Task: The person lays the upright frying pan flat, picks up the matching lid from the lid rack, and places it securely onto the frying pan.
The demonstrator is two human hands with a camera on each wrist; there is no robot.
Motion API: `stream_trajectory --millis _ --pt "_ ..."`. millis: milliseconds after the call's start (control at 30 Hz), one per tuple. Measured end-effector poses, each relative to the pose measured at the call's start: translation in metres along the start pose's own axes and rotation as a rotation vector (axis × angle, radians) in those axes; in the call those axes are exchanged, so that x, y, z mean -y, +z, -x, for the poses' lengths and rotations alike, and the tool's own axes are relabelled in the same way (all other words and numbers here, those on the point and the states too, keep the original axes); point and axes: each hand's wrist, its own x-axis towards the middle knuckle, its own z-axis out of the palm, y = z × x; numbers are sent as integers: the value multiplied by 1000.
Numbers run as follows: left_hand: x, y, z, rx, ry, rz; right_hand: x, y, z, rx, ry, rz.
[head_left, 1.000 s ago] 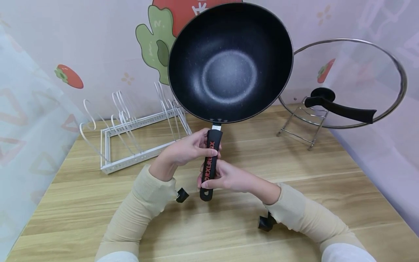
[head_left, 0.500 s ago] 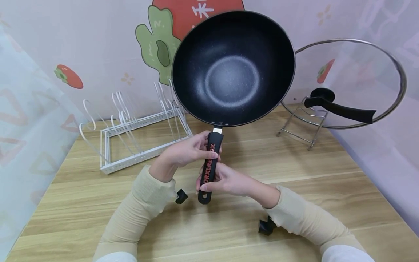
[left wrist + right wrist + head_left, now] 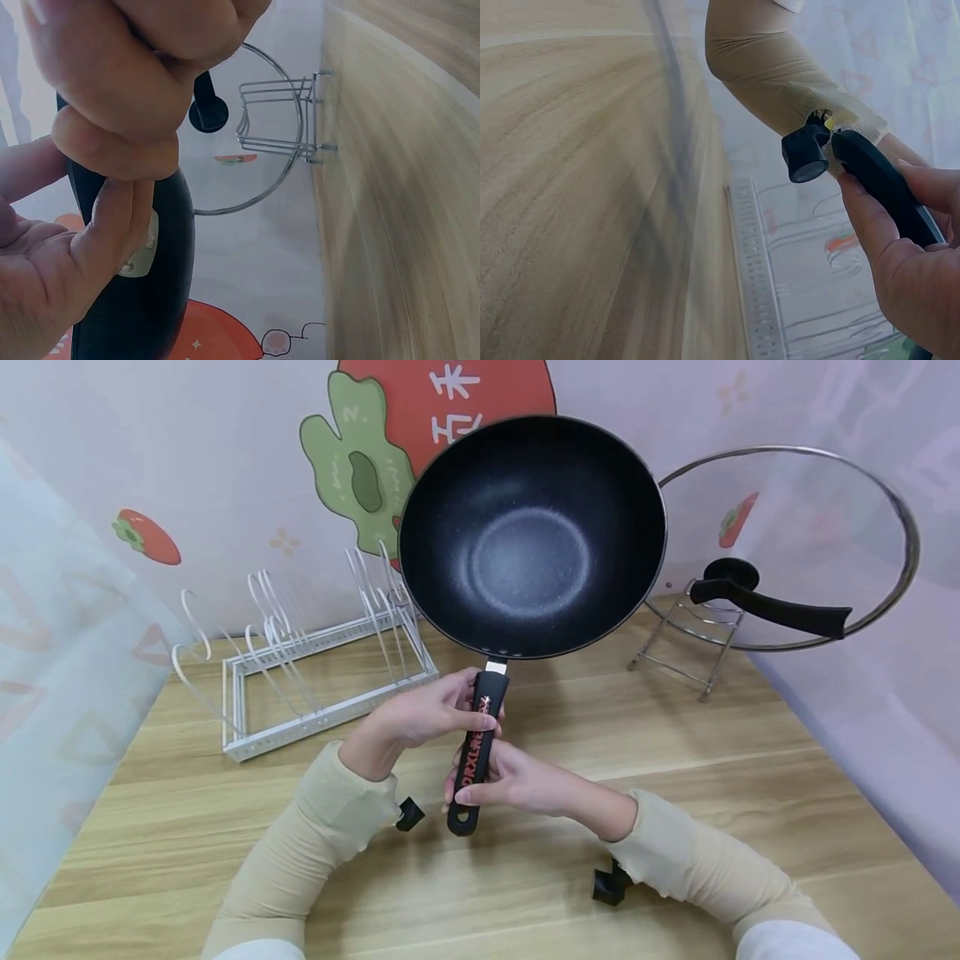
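Observation:
A black wok (image 3: 532, 535) is held up over the table in the head view, tilted so its dark inside faces me. Red lettering runs along its black handle (image 3: 472, 758). My left hand (image 3: 431, 708) grips the upper handle near the metal neck, thumb across the front. Lower down, my right hand (image 3: 517, 778) holds the same handle close to its end hole, thumb on the front. In the left wrist view, fingers of both hands wrap the handle beside the wok's outer side (image 3: 176, 247). The handle's end (image 3: 885, 184) sticks out of my right hand in the right wrist view.
A white wire rack (image 3: 315, 718) stands on the wooden table (image 3: 525, 902) at the left. At the right, a glass lid (image 3: 825, 527) with a metal rim and black handle leans upright in a small metal stand (image 3: 686, 652). A printed wall covering rises behind.
Both hands have lowered the wok and its handle slightly, and the grip looks the same. The rack and lid shift a little left with the head view.

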Motion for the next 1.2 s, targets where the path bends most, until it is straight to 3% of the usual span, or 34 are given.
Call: stream_trajectory --millis 500,1200 --pt "4 0 1 15 -23 6 -7 3 -1 3 -11 -36" --pt "12 3 1 16 -28 0 -8 6 5 23 37 -89"
